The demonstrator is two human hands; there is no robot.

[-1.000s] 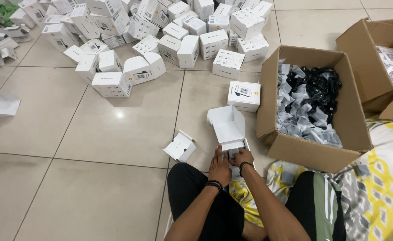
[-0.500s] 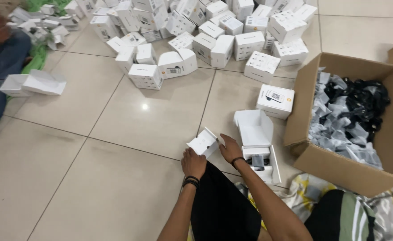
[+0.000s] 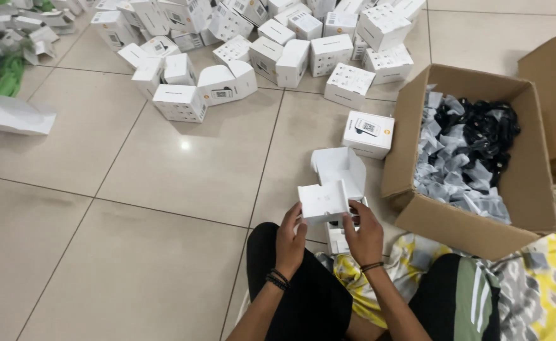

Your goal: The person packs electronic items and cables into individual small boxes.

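While the person sits on the tiled floor [image 3: 164, 189], the head view shows both hands raised over the lap, sharing a small white cardboard insert [image 3: 322, 202]. The left hand [image 3: 290, 237] pinches its lower left edge, fingers curled behind it. The right hand [image 3: 363, 230] clasps its right side, thumb pressed on the front. Just behind the insert an open white box [image 3: 340, 167] stands on the floor with its lid up, and a closed white box [image 3: 368, 134] lies near it. To the right, touching neither hand, a brown carton [image 3: 454, 221] holds black items in clear bags [image 3: 473, 145]. Farther off, a heap of small white boxes [image 3: 259, 44] spreads across the tiles. A flat white box [image 3: 19, 117] lies at the left edge.
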